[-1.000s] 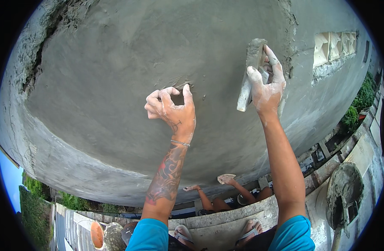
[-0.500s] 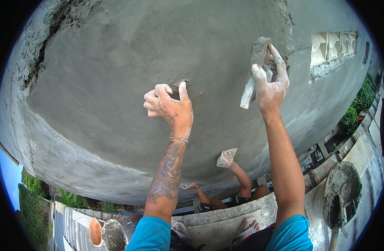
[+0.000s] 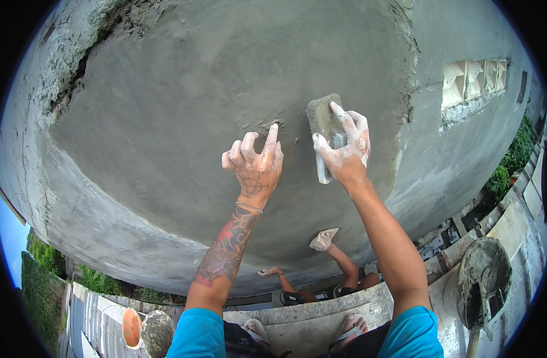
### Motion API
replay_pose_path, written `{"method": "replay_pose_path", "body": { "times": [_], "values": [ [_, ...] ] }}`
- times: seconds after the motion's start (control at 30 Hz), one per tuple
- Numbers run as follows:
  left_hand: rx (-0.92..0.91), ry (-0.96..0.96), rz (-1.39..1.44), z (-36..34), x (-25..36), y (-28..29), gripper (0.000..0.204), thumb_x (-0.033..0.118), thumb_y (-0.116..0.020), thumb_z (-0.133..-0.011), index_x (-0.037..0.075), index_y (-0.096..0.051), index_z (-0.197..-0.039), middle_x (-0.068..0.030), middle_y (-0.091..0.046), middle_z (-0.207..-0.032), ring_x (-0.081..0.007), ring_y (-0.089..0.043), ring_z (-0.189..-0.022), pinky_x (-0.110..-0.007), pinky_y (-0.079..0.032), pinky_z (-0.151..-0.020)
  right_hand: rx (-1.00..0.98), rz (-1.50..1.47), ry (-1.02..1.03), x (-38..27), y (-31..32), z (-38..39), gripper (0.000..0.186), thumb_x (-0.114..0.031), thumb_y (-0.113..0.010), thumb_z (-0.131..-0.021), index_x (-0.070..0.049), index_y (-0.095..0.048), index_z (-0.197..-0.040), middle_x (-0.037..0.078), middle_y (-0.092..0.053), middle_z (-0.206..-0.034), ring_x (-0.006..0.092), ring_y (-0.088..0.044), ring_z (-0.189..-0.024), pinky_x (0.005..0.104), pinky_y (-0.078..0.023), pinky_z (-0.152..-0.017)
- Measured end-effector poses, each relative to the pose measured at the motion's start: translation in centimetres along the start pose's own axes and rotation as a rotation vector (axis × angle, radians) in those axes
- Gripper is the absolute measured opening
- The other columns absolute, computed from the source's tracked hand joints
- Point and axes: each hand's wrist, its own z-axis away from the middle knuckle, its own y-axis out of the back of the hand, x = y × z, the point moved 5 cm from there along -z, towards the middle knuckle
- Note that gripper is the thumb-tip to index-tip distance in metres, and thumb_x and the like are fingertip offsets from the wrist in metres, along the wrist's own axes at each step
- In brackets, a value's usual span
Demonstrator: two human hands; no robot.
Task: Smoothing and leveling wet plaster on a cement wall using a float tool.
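Grey wet plaster covers the large wall (image 3: 184,149) in front of me. My left hand (image 3: 255,167), dusted with plaster, is raised at the wall, its index finger stretched out and the others loosely bent; nothing is in it. That fingertip is at a small rough patch of plaster (image 3: 262,121), with a small lump (image 3: 296,141) to its right. In my right hand (image 3: 348,156) I grip a plastering float (image 3: 324,111), a rectangular, mortar-smeared board whose handle my fingers partly hide. The float is tilted, at the wall just right of the patch.
Below, a co-worker's hand (image 3: 324,241) holds a pale float at the wall. A mortar-filled pan (image 3: 485,262) stands lower right. An orange bucket (image 3: 131,327) and a mortar container (image 3: 157,334) sit lower left. Vent blocks (image 3: 475,79) are set in the wall's right side.
My right hand has brought the float left and down, closer to my left hand. The left index finger has straightened toward the rough patch. The co-worker's float has hardly moved.
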Motion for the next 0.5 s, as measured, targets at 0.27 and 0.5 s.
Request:
{"method": "replay_pose_path", "body": {
  "times": [0.27, 0.5],
  "values": [
    [0.007, -0.243, 0.017, -0.3, -1.2, -0.2, 0.038, 0.034, -0.069, -0.076, 0.032, -0.065, -0.114, 0.0005, -0.04, -0.118, -0.0219, -0.031, -0.109, -0.042, -0.025, -0.094, -0.005, 0.216, 0.104, -1.5, -2.2, 1.8, 0.062, -0.034, -0.076, -0.063, -0.018, -0.062, -0.121, 0.018, -0.05, -0.115, 0.0339, -0.051, -0.104, 0.0448, -0.044, -0.087],
    [0.004, -0.274, 0.001, -0.8, -1.6, -0.4, 0.042, 0.038, -0.069, -0.075, 0.032, -0.063, -0.116, 0.0009, -0.04, -0.12, -0.0213, -0.032, -0.111, -0.041, -0.025, -0.094, 0.006, 0.213, 0.108, -1.6, -2.9, 1.9, 0.062, -0.034, -0.076, -0.063, -0.018, -0.062, -0.121, 0.019, -0.05, -0.114, 0.0348, -0.05, -0.104, 0.0453, -0.044, -0.087]
  ]
}}
